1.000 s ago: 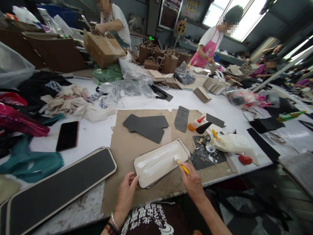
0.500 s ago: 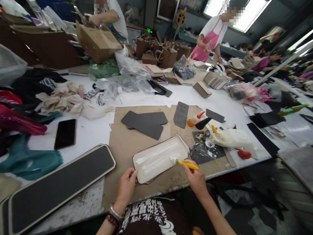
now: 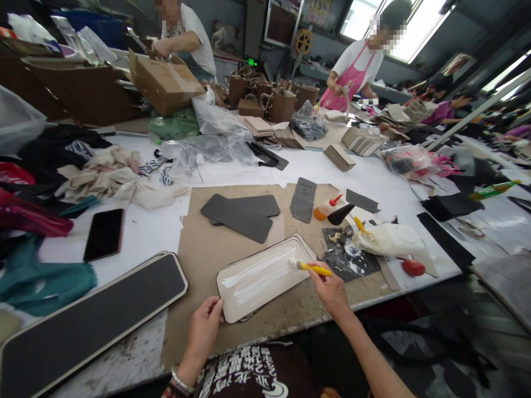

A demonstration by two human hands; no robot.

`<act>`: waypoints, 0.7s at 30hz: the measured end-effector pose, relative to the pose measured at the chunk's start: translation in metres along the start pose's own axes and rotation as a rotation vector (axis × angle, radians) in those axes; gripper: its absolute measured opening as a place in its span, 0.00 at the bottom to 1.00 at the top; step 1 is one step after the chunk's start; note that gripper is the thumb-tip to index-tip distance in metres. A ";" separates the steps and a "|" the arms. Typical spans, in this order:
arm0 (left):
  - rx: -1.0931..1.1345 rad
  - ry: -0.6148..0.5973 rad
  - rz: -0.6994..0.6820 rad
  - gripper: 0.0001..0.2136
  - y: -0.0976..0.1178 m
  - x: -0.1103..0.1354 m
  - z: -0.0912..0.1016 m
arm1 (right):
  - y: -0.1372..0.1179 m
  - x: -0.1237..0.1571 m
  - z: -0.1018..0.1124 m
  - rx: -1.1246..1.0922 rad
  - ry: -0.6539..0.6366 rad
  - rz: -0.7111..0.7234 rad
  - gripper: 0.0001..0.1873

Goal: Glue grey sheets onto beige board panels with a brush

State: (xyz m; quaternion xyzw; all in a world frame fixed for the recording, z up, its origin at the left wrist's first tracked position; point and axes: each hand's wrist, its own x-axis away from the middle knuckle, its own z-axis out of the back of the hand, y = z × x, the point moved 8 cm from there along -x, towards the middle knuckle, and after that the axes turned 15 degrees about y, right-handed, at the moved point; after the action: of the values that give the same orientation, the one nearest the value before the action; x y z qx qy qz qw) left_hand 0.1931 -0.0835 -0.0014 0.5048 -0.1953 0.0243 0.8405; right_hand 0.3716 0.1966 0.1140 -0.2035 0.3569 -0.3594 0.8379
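A cream panel with a dark backing point(image 3: 259, 279) lies on brown kraft paper point(image 3: 232, 260), smeared with streaks of white glue. My right hand point(image 3: 329, 290) grips a yellow-handled glue brush point(image 3: 315, 269), its white-caked tip on the panel's right end. My left hand point(image 3: 203, 330) rests with its fingers at the panel's lower left edge, holding nothing. To the right sits a glue-crusted dark mat point(image 3: 348, 257) with a white glue bag point(image 3: 388, 239) on it. Several dark grey panels point(image 3: 236, 213) lie beyond my hands.
A long black panel with a cream border point(image 3: 91, 309) and a phone point(image 3: 103, 235) lie to the left near heaped fabric point(image 3: 103, 177). An orange-based glue bottle point(image 3: 326, 209) stands ahead. Co-workers point(image 3: 352, 69) handle bags and cardboard beyond plastic bags and stacks.
The brush has turned flatter over the panel's right end, with my right hand behind it. The view has swung slightly, shifting everything on the table to the left.
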 end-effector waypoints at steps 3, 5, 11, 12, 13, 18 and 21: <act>0.009 -0.015 0.012 0.22 -0.002 -0.001 -0.002 | 0.003 -0.012 -0.001 0.020 0.035 0.014 0.14; 0.020 -0.033 0.018 0.21 -0.003 -0.001 -0.004 | 0.005 -0.022 -0.004 0.026 0.076 0.033 0.14; 0.076 -0.052 0.055 0.16 -0.002 0.000 -0.008 | -0.031 -0.012 -0.046 -0.166 -0.046 0.102 0.11; 0.096 -0.055 0.059 0.15 -0.001 0.000 -0.009 | -0.044 -0.005 -0.054 -0.209 -0.077 0.098 0.10; 0.115 -0.056 0.062 0.15 0.000 0.000 -0.010 | -0.058 0.002 -0.062 -0.254 -0.111 0.091 0.10; 0.148 -0.053 0.074 0.14 -0.001 -0.003 -0.012 | -0.122 0.042 -0.093 -0.458 -0.319 0.036 0.08; 0.158 -0.069 0.075 0.14 -0.004 -0.004 -0.013 | -0.138 0.060 -0.094 -0.512 -0.382 -0.002 0.08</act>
State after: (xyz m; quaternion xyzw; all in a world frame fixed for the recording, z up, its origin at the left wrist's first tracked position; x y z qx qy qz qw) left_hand 0.1941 -0.0737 -0.0120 0.5622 -0.2405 0.0536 0.7894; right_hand 0.2677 0.0530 0.1074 -0.4720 0.2718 -0.2138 0.8110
